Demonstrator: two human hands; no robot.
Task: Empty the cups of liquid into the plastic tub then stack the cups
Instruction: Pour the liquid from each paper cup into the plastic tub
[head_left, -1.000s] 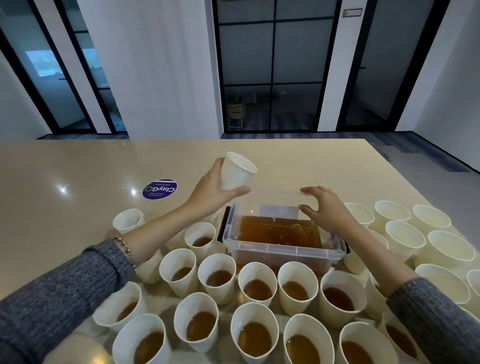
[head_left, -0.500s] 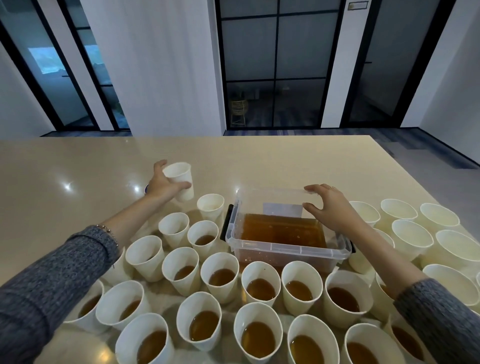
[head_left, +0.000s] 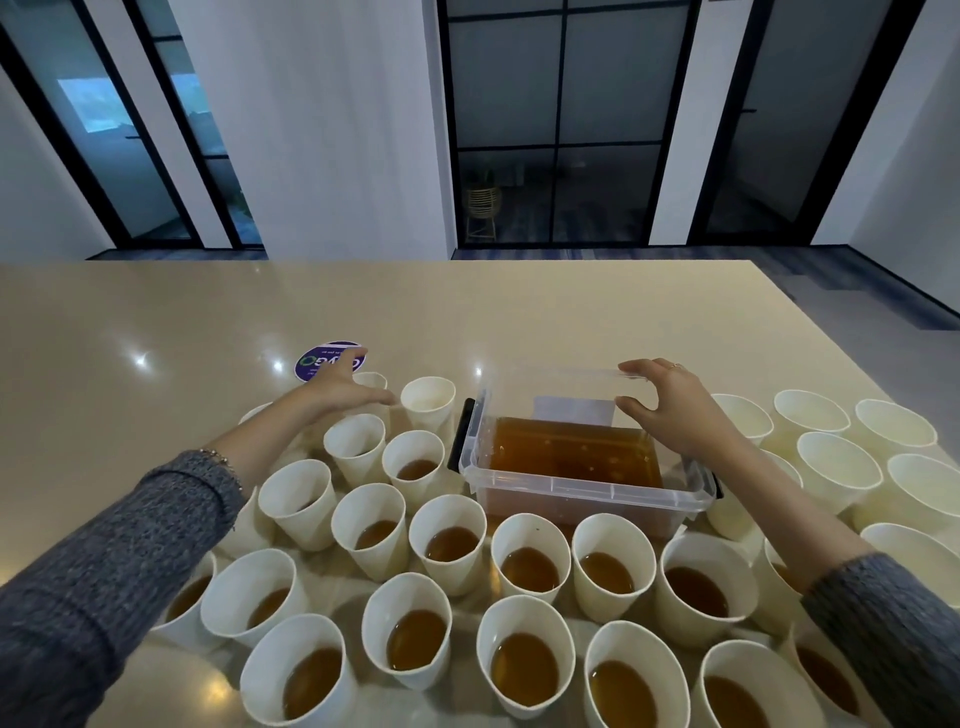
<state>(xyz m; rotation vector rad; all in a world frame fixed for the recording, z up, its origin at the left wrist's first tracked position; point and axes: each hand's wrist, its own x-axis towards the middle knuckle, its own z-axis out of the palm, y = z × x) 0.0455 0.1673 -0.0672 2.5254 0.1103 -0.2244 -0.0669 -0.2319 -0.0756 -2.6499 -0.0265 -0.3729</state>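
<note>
A clear plastic tub (head_left: 582, 488) holding amber liquid stands mid-table. My right hand (head_left: 675, 410) grips its far right rim, fingers over the edge and thumb inside. My left hand (head_left: 340, 387) reaches to the far left of the tub and holds an empty white paper cup (head_left: 375, 382) that stands on the table, thumb in front, fingers behind; the hand hides most of it. Another empty cup (head_left: 428, 402) stands beside it. Several cups with amber liquid (head_left: 527, 569) fill the rows in front of the tub.
Several empty white cups (head_left: 839, 462) stand unstacked to the right of the tub. A round purple sticker (head_left: 319, 364) lies on the beige table (head_left: 519, 312) behind my left hand. The table's far edge and right edge drop to a grey floor.
My left hand carried the emptied cup from above the tub leftward and lowered it onto the table beside the other empty cups. My right hand stayed on the tub's rim.
</note>
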